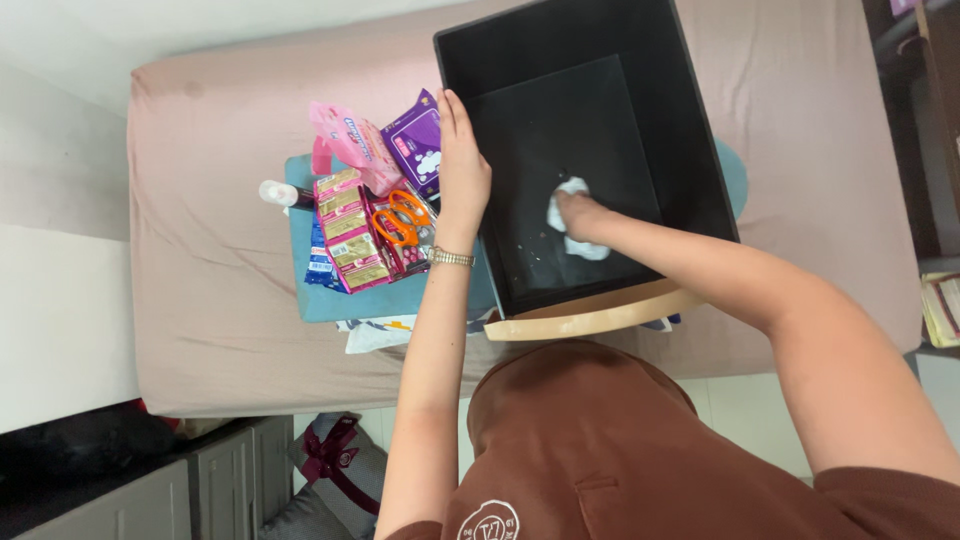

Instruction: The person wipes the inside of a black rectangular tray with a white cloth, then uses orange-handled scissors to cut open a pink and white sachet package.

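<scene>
A black storage box (700, 130) with a tan rim stands on a bed covered with a pinkish sheet (220, 260). My left hand (462, 165) grips the box's left wall from outside; a metal bracelet sits on that wrist. My right hand (580, 212) is down inside the box, pressing a white cloth (572, 190) against the dark bottom. Small pale specks lie on the bottom near the cloth.
Left of the box a teal pad (340, 300) carries a pile: pink packet (345, 135), purple packet (415, 135), orange scissors (400, 220), several red-and-gold packs (350, 235), a white bottle (280, 193). Grey cabinets (200, 480) and a bag with a maroon ribbon (335, 455) sit on the floor.
</scene>
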